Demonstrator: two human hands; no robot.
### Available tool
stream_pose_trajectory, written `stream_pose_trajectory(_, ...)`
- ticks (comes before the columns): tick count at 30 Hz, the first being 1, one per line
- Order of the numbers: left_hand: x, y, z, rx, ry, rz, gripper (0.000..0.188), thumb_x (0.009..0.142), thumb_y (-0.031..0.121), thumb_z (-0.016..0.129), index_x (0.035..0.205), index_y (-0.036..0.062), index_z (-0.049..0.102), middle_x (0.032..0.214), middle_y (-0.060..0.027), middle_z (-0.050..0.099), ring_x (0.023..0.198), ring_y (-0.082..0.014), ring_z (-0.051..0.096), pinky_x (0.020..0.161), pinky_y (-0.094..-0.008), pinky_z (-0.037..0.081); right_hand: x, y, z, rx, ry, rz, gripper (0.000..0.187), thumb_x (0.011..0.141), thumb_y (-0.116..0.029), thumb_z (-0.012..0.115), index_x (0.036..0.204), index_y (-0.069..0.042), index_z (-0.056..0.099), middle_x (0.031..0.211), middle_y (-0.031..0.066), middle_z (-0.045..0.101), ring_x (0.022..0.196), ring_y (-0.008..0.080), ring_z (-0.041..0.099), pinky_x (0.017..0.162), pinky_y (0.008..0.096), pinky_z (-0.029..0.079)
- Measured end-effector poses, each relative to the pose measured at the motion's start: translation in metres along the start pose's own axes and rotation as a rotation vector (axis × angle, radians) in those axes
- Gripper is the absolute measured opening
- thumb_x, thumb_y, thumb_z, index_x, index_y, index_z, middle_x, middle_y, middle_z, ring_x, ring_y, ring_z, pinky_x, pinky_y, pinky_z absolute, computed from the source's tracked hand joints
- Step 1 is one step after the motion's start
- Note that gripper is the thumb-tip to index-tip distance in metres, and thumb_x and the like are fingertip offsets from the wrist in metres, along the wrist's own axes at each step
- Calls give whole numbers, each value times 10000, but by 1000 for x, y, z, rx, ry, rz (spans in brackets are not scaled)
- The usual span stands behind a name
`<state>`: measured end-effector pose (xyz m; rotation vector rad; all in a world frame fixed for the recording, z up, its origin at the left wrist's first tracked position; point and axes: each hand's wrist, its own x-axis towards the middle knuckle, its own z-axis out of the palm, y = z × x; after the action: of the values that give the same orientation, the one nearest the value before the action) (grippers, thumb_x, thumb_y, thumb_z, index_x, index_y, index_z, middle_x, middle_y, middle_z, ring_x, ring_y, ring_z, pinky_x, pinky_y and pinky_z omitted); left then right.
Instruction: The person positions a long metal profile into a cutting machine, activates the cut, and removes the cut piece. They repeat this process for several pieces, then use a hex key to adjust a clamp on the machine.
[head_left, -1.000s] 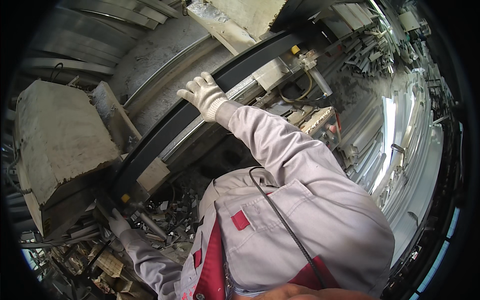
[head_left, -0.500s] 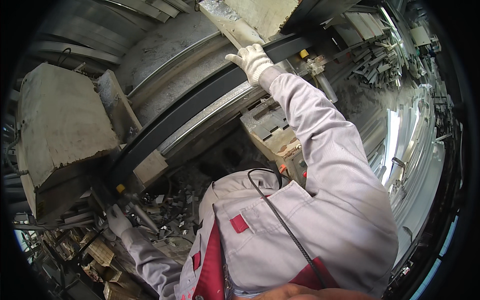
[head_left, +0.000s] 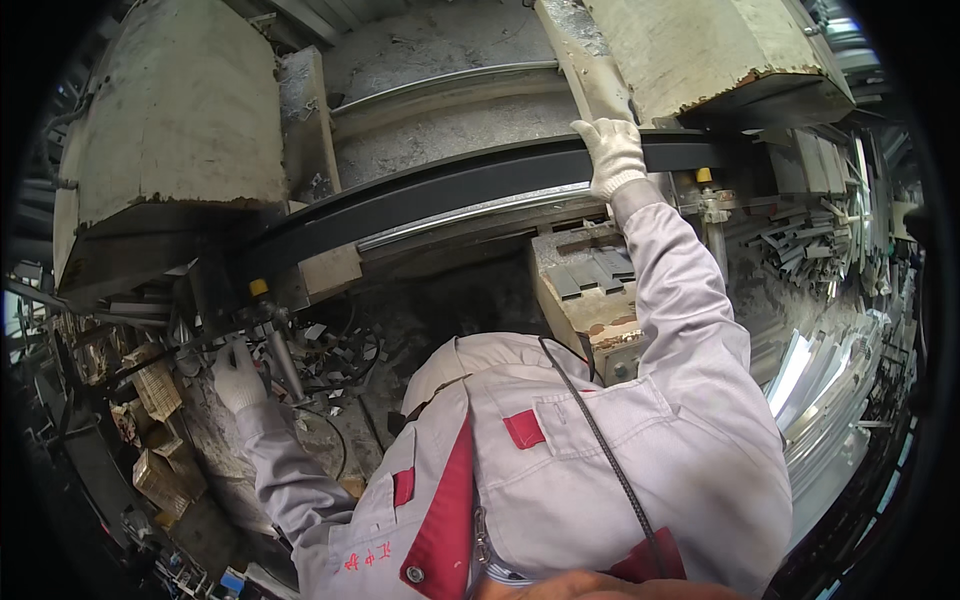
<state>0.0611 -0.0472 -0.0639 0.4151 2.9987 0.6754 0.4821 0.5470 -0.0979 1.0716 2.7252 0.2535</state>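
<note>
A long dark grey metal profile (head_left: 440,190) runs across the machine in front of me, between two pale housings. My right hand (head_left: 612,158), in a white knitted glove, is closed over the profile toward its right end, thumb sticking out to the left. Low on the left, my gloved left hand (head_left: 238,375) has its fingers stretched out and nothing visible in them. It is beside a metal cylinder with a yellow cap (head_left: 259,287), below the profile's left end. That end is in shadow under the left housing (head_left: 185,110).
The right housing (head_left: 710,45) overhangs the profile. A similar yellow-capped cylinder (head_left: 704,176) stands right of my right arm. Metal offcuts (head_left: 815,240) are heaped at the right, with long pale profiles (head_left: 830,400) below. Scraps (head_left: 320,345) litter the area under the machine. A pale block (head_left: 590,290) carries short grey pieces.
The view has turned, so the profile looks more level. My left hand is farther from the profile's left end, with its fingers straighter. My right hand stays on the profile.
</note>
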Motion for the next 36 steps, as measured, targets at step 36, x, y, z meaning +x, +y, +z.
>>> stream_pose_trajectory(36,65,18,38,271,108,-11,466,1079,514,628,1146,79,780,1142,-208,760,1063,-464,728,900,-577,578,5,9,17,171,251,-135,867,681,45,728,1491,-230,584,1305,130,682,1259,405,636,1147,527,453)
